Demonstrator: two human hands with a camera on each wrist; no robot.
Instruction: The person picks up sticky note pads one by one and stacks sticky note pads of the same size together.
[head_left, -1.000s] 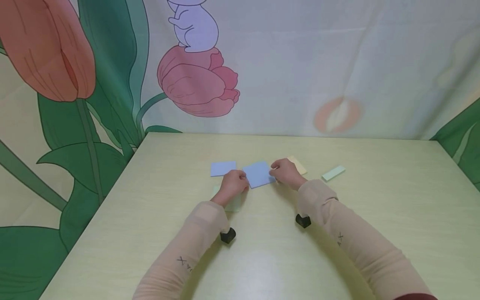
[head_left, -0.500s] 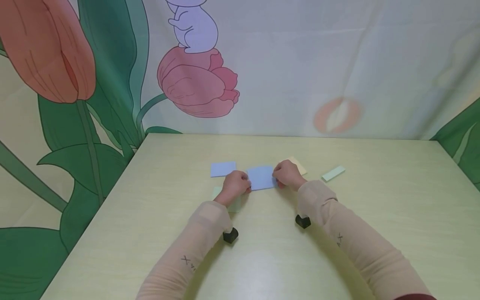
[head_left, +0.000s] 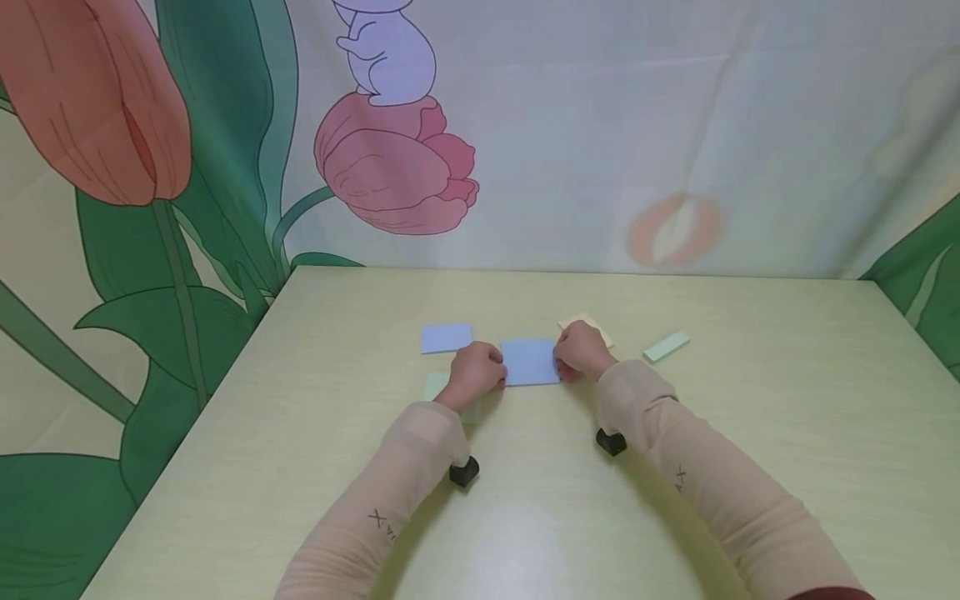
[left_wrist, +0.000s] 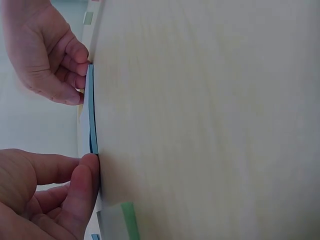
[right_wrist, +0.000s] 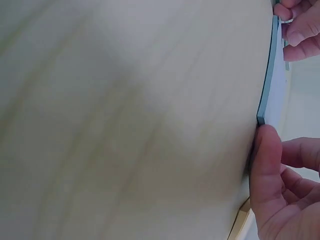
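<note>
A square blue sticky-note pad lies on the table between the two hands, its near edge roughly level across the head view. My left hand holds its left edge, thumb and fingers bent at the corner. At the opposite edge my right hand grips the pad with thumb and curled fingers. In the left wrist view the thin side of the blue pad runs between both hands, close on the tabletop. A pale green pad is partly hidden under the left hand and wrist.
A second blue pad lies at the back left. Behind the right hand sits a cream-yellow pad, partly covered. Farther right is a narrow pale green strip pad. A printed curtain hangs behind the table.
The blue pad between the hands has turned from slanted to nearly square and come slightly nearer and to the right. Both hands have shifted right with it, still holding its edges.
</note>
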